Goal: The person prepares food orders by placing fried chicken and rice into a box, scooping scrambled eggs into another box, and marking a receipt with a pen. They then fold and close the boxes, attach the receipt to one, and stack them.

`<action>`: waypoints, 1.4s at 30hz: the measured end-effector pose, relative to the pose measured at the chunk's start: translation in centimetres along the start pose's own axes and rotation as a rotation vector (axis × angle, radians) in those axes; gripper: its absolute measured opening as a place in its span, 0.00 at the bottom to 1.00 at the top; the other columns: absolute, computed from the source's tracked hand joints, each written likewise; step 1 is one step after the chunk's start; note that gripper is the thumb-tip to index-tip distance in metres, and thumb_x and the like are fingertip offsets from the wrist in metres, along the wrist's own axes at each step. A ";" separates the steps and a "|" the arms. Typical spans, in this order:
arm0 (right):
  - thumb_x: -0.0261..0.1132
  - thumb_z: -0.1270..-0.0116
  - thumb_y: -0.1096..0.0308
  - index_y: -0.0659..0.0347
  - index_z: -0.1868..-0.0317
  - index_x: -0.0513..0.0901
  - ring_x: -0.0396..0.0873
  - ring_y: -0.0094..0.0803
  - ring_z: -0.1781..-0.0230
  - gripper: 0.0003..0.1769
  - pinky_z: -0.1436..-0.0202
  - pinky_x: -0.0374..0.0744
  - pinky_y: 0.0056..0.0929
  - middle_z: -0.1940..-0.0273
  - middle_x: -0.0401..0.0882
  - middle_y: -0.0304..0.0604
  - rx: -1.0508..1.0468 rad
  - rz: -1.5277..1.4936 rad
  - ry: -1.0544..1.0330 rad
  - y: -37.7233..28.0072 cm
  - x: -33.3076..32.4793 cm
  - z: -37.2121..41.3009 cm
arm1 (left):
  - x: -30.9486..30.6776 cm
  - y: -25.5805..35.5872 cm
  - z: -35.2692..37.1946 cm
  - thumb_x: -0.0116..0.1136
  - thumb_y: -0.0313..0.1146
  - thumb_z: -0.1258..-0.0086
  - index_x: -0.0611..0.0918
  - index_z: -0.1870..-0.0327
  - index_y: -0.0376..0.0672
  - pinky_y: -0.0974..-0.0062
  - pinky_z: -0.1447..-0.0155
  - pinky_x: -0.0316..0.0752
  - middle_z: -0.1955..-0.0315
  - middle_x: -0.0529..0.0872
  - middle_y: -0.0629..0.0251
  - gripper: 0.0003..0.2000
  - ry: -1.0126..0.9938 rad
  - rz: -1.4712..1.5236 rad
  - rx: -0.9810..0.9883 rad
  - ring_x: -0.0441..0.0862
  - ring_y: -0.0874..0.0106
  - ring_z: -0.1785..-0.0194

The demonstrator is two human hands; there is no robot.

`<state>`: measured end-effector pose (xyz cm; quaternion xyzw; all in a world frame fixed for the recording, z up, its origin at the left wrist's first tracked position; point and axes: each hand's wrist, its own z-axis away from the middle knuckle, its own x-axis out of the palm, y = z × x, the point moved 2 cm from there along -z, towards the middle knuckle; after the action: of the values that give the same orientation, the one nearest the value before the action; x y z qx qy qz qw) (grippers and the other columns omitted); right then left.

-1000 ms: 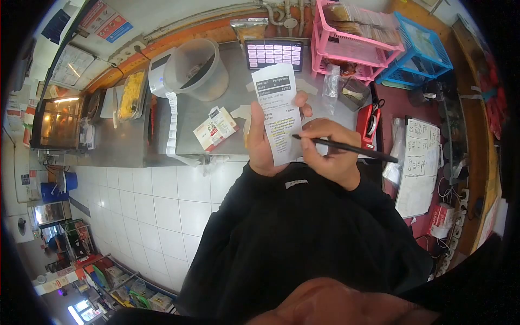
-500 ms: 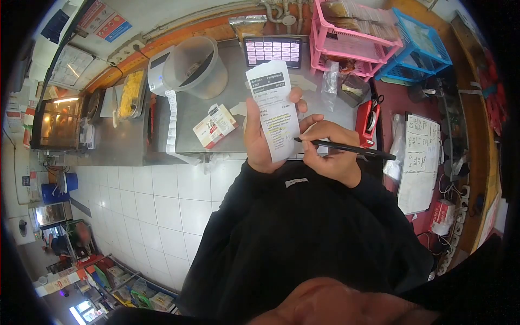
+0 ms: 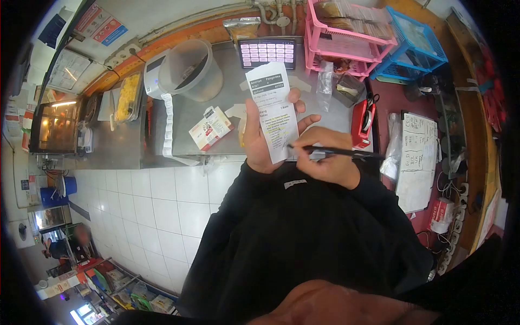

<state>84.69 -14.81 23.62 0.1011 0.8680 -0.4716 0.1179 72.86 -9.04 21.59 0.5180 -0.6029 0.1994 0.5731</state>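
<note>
A long printed receipt point(image 3: 274, 111) lies along the palm of my left hand point(image 3: 258, 138), its edges held by the thumb and fingers. Dark header bars show near its top, and yellow marks run over the printed lines lower down. My right hand point(image 3: 329, 161) is closed round a black pen point(image 3: 338, 152), whose tip is at the lower right part of the receipt. The pen's back end points right. Behind the receipt, a tablet point(image 3: 269, 53) with a grid of pink buttons stands on the metal counter point(image 3: 216, 112).
Left on the counter are a white and red box point(image 3: 211, 129), a clear plastic tub point(image 3: 192, 70) and a printer point(image 3: 157, 76) with a paper strip. To the right are a red tape dispenser point(image 3: 363, 124), pink trays point(image 3: 346, 49), blue trays point(image 3: 414, 49) and a written notebook point(image 3: 417, 162).
The pen tip has shifted left and down across the receipt, with my right hand moving slightly the same way. My left hand holds the receipt much as before.
</note>
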 end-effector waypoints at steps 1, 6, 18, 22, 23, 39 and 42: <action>0.67 0.46 0.78 0.66 0.68 0.81 0.79 0.24 0.75 0.05 0.71 0.76 0.21 0.71 0.81 0.42 -0.043 -0.047 0.053 0.7 -0.8 0.0 | 0.0 0.0 -0.1 0.31 0.61 0.26 0.67 0.37 0.51 0.52 0.38 0.68 0.53 0.72 0.65 0.28 0.010 0.000 0.001 0.73 0.71 0.50; 0.63 0.37 0.76 0.65 0.62 0.78 0.76 0.23 0.75 0.04 0.70 0.74 0.18 0.70 0.80 0.41 0.113 -0.218 0.701 9.2 -10.1 -0.2 | -0.2 0.1 -0.6 0.32 0.60 0.25 0.68 0.37 0.53 0.51 0.39 0.68 0.51 0.73 0.64 0.27 -0.033 0.055 0.014 0.75 0.71 0.49; 0.57 0.36 0.52 0.69 0.58 0.80 0.79 0.62 0.58 0.24 0.52 0.74 0.49 0.63 0.81 0.65 0.924 0.862 0.351 37.7 -22.2 12.5 | -4.0 -4.4 -3.5 0.33 0.60 0.26 0.69 0.37 0.51 0.52 0.40 0.69 0.52 0.75 0.62 0.27 0.120 -0.004 -0.226 0.75 0.69 0.49; 0.64 0.38 0.59 0.66 0.58 0.74 0.77 0.56 0.57 0.18 0.52 0.74 0.46 0.64 0.79 0.60 0.728 0.863 0.387 36.2 -20.2 12.8 | -15.3 -11.6 -3.1 0.35 0.68 0.32 0.66 0.34 0.48 0.48 0.37 0.66 0.46 0.73 0.59 0.36 0.457 -0.201 -0.607 0.73 0.65 0.47; 0.65 0.39 0.58 0.65 0.56 0.74 0.78 0.55 0.58 0.20 0.52 0.74 0.46 0.64 0.79 0.59 0.744 0.866 0.390 35.8 -20.2 13.2 | -18.5 -13.6 -2.9 0.35 0.70 0.33 0.65 0.33 0.46 0.47 0.37 0.65 0.43 0.73 0.58 0.39 0.576 -0.276 -0.731 0.73 0.64 0.46; 0.70 0.42 0.60 0.59 0.39 0.72 0.73 0.43 0.42 0.32 0.40 0.71 0.36 0.45 0.76 0.50 0.432 0.306 0.250 24.1 2.6 3.8 | -23.3 6.4 -2.3 0.54 0.41 0.29 0.83 0.57 0.37 0.64 0.49 0.73 0.60 0.86 0.60 0.15 0.419 -1.844 0.396 0.82 0.59 0.56; 0.70 0.42 0.56 0.57 0.40 0.74 0.75 0.42 0.45 0.30 0.41 0.71 0.35 0.46 0.77 0.49 0.270 0.387 -0.099 25.3 8.5 2.3 | -30.0 11.1 1.1 0.53 0.46 0.30 0.83 0.57 0.37 0.67 0.50 0.73 0.61 0.86 0.59 0.18 0.331 -1.959 -0.187 0.81 0.58 0.57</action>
<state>84.13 -2.73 -0.23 0.2572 0.7546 -0.5566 0.2339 57.06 6.22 -1.72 0.7053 0.1646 -0.3398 0.6000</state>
